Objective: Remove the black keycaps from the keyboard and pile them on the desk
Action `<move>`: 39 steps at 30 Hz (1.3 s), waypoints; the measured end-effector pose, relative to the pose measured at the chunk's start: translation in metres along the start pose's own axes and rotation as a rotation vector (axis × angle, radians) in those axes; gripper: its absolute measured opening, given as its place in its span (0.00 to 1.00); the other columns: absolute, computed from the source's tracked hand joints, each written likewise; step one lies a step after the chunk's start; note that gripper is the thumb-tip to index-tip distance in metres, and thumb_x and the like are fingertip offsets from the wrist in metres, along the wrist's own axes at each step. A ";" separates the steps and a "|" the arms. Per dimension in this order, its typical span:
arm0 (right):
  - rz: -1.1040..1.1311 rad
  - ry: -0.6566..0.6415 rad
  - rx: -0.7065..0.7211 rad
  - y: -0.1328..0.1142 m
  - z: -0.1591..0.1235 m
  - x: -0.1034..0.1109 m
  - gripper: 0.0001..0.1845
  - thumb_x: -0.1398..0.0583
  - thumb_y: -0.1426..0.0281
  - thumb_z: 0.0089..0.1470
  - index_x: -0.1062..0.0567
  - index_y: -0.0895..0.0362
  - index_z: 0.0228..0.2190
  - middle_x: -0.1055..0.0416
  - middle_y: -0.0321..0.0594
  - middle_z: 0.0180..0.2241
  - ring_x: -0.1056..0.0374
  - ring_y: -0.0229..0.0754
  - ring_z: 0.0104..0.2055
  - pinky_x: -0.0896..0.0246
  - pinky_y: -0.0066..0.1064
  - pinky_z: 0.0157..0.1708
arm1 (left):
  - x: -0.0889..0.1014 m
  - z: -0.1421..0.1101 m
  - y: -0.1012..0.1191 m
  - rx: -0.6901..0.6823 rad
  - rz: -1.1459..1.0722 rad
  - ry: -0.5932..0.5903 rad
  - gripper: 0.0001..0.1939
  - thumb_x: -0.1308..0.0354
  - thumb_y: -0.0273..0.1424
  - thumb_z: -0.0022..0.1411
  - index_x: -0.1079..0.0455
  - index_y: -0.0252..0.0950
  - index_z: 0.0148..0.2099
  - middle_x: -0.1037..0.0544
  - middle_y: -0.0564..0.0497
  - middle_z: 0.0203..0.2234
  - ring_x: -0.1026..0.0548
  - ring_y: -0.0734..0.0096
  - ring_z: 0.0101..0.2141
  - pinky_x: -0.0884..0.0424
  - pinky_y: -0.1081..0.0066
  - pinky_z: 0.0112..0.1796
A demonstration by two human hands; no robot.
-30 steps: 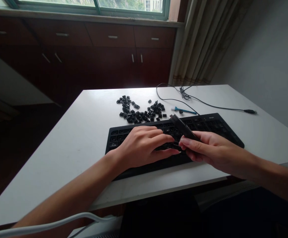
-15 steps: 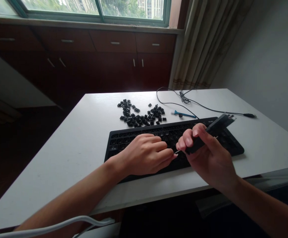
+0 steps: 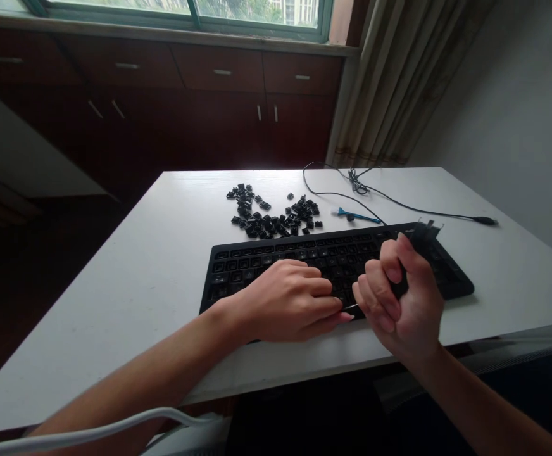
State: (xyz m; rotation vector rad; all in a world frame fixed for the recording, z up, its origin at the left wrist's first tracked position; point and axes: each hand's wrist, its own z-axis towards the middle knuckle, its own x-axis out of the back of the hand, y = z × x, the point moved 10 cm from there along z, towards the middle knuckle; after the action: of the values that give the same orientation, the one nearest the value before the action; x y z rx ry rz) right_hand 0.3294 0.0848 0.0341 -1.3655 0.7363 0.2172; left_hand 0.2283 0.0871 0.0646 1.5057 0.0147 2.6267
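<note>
A black keyboard [image 3: 219, 258] lies on the white table, with many key positions showing bare sockets. My left hand [image 3: 295, 301] rests palm down over its front middle. The left fingers are pinched together, and what is in them is hidden. My right hand [image 3: 399, 297] is closed around a black brush-like tool [image 3: 425, 234], whose dark, ragged end sticks up over the keyboard's right part. Thin metal wire [image 3: 351, 307] shows between the right fist and my left fingertips.
Loose black keycaps [image 3: 266, 223] lie heaped behind the keyboard. Beside them is a small blue tool [image 3: 359, 216]. The black cable [image 3: 418, 208] with its plug runs across the table's back right. A white cord [image 3: 114, 425] crosses the lower left.
My right hand has turned and closed more tightly around the tool, which now stands more upright. My left hand has shifted slightly right and down in view. The keyboard stays put.
</note>
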 end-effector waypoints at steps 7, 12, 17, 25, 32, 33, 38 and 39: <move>-0.069 0.067 -0.031 0.000 0.004 0.001 0.25 0.41 0.57 0.60 0.40 0.54 0.18 0.51 0.26 0.07 0.58 0.30 0.08 0.64 0.26 0.10 | -0.002 -0.011 -0.045 0.220 -0.093 -0.077 0.14 0.50 0.35 0.71 0.24 0.38 0.39 0.26 0.54 0.23 0.29 0.74 0.25 0.35 0.69 0.29; -0.208 -0.018 -0.037 0.007 0.007 -0.008 0.26 0.42 0.56 0.62 0.39 0.54 0.18 0.50 0.27 0.08 0.57 0.30 0.08 0.65 0.27 0.10 | -0.003 -0.016 -0.047 0.194 -0.021 -0.057 0.14 0.49 0.35 0.71 0.24 0.38 0.38 0.26 0.55 0.23 0.28 0.74 0.24 0.35 0.69 0.29; -0.250 0.007 0.064 0.001 0.001 -0.008 0.25 0.41 0.57 0.62 0.39 0.54 0.18 0.49 0.26 0.09 0.57 0.30 0.09 0.65 0.29 0.12 | -0.003 -0.015 -0.040 0.166 0.022 -0.063 0.15 0.50 0.34 0.71 0.25 0.38 0.35 0.24 0.55 0.23 0.27 0.73 0.24 0.34 0.68 0.29; -0.294 -0.123 0.036 0.007 -0.003 -0.015 0.24 0.40 0.56 0.61 0.38 0.53 0.20 0.48 0.26 0.10 0.57 0.30 0.11 0.65 0.30 0.15 | -0.005 -0.014 -0.039 0.152 0.056 -0.088 0.17 0.52 0.34 0.72 0.26 0.37 0.33 0.23 0.54 0.24 0.26 0.73 0.26 0.35 0.68 0.29; -0.211 -0.227 -0.130 0.016 0.000 -0.023 0.25 0.46 0.54 0.64 0.41 0.54 0.20 0.50 0.27 0.10 0.58 0.32 0.12 0.63 0.31 0.16 | -0.005 -0.014 -0.039 0.156 0.053 -0.081 0.17 0.52 0.34 0.72 0.26 0.37 0.33 0.23 0.53 0.24 0.26 0.72 0.26 0.37 0.68 0.28; -0.213 -0.240 -0.161 0.017 0.001 -0.023 0.24 0.46 0.54 0.63 0.40 0.54 0.21 0.50 0.28 0.11 0.57 0.33 0.13 0.61 0.31 0.17 | -0.005 -0.014 -0.039 0.156 0.048 -0.076 0.17 0.52 0.33 0.72 0.26 0.36 0.33 0.23 0.53 0.24 0.26 0.72 0.26 0.37 0.69 0.28; -0.267 -0.349 -0.241 0.023 -0.004 -0.022 0.24 0.44 0.56 0.60 0.43 0.54 0.18 0.51 0.31 0.13 0.56 0.35 0.17 0.57 0.34 0.21 | -0.006 -0.015 -0.041 0.167 0.025 -0.072 0.17 0.52 0.34 0.72 0.26 0.36 0.34 0.22 0.52 0.25 0.25 0.71 0.27 0.36 0.69 0.29; -0.276 -0.362 -0.229 0.023 -0.006 -0.021 0.25 0.45 0.58 0.60 0.44 0.54 0.17 0.53 0.30 0.12 0.57 0.34 0.16 0.58 0.34 0.21 | -0.007 -0.016 -0.041 0.170 0.022 -0.075 0.17 0.52 0.34 0.72 0.26 0.36 0.34 0.22 0.52 0.25 0.24 0.70 0.27 0.36 0.69 0.29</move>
State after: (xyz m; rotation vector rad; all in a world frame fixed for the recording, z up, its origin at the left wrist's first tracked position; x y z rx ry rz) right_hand 0.2983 0.0901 0.0280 -1.5733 0.2214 0.3262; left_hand 0.2220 0.1278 0.0481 1.6643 0.2218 2.6425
